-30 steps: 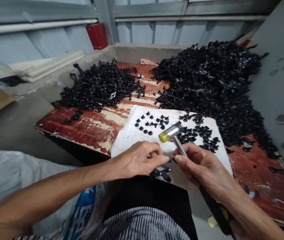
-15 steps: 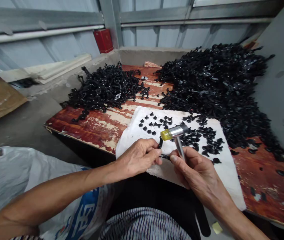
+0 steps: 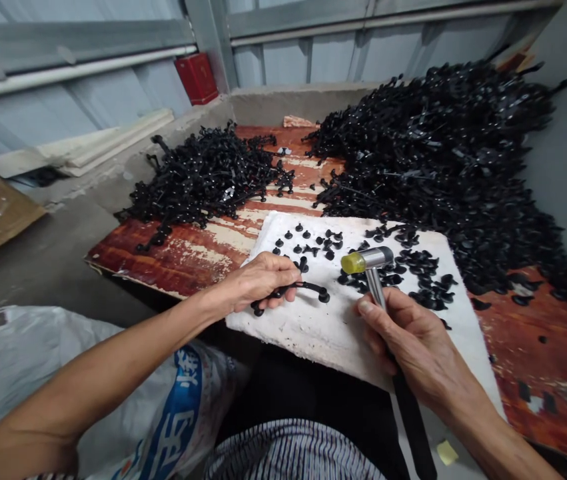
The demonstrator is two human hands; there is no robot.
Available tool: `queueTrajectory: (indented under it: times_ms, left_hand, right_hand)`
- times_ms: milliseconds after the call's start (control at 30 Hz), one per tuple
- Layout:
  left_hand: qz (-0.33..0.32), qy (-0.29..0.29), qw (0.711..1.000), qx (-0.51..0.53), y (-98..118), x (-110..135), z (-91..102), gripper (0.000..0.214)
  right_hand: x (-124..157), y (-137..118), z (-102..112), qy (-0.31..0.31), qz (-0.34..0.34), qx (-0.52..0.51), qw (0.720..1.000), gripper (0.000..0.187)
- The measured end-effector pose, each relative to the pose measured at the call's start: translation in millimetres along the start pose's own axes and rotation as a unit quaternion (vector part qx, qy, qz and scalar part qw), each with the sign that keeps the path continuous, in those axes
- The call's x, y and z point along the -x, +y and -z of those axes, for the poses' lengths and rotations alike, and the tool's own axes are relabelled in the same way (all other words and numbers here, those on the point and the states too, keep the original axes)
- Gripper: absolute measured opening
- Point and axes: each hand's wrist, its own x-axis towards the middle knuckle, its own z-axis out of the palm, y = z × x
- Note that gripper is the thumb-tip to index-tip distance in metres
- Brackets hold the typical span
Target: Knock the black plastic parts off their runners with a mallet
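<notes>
My left hand [image 3: 266, 280] is closed on a thin, curved black bar with round ends [image 3: 308, 286], above the left part of a white foam-like board [image 3: 308, 340]. Another black round end pokes out below the fingers. In my right hand [image 3: 403, 333] is a small mallet [image 3: 376, 259], gripped by its shaft, with a yellow face pointing left and a dark face on the right. Its black handle hangs down below the hand. Small black round-headed pieces [image 3: 426, 267] lie on the board, spaced apart at the left and crowded at the right.
A heap of black parts [image 3: 203, 177] lies at the left of the worn red wooden table [image 3: 163, 257]. A bigger heap [image 3: 443, 147] fills the right. Behind stands a red box [image 3: 196, 78] by the metal wall. A white plastic bag [image 3: 23, 353] sits at lower left.
My hands have moved apart. The left has gone up and left with the black bar; the right has shifted right with the mallet, away from the bar.
</notes>
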Motion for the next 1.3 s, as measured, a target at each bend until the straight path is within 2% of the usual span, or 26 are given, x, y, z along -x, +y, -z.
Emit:
queueTrajectory:
  times_ms: [700,1000,1300]
  left_hand:
    - [-0.007,0.005,0.999,-0.047,-6,-6,2.9,0.023]
    - [0.031,0.028,0.998,-0.036,6,-3,-3.0,0.021]
    - [0.027,0.028,0.999,-0.032,4,-3,-2.7,0.021]
  right_hand:
    - [-2,1,4,-0.023,-0.013,0.005,1.0,0.046]
    - [-2,1,5,-0.028,-0.004,-0.001,1.0,0.044]
    - [-2,-1,5,-0.027,-0.005,0.0,1.0,0.042]
